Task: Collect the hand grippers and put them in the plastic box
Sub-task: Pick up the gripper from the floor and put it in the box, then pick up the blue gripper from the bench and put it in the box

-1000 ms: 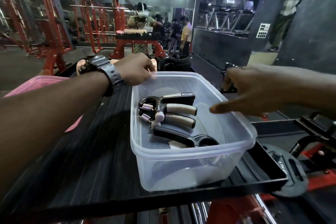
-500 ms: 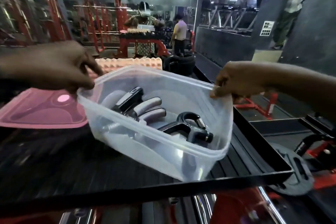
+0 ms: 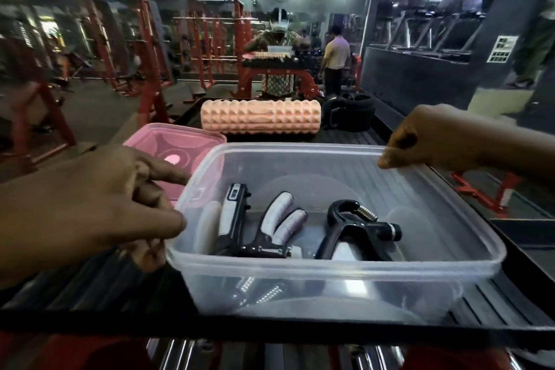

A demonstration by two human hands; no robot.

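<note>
The clear plastic box [image 3: 330, 264] is set on the black ribbed counter [image 3: 90, 288], with its left rim pinched by the left hand [image 3: 99, 207] and its far right corner pinched by the right hand [image 3: 432, 138]. Three hand grippers [image 3: 267, 228] are seen lying inside the box. A pink lid [image 3: 174, 144] and a peach foam roller [image 3: 259, 116] are placed behind it.

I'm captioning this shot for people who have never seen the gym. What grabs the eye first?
The clear plastic box in the middle, hand grippers lying inside, with the left hand pinching its left rim and the right hand pinching its far right corner. Behind it lie a pink lid and a ridged foam roller.
</note>
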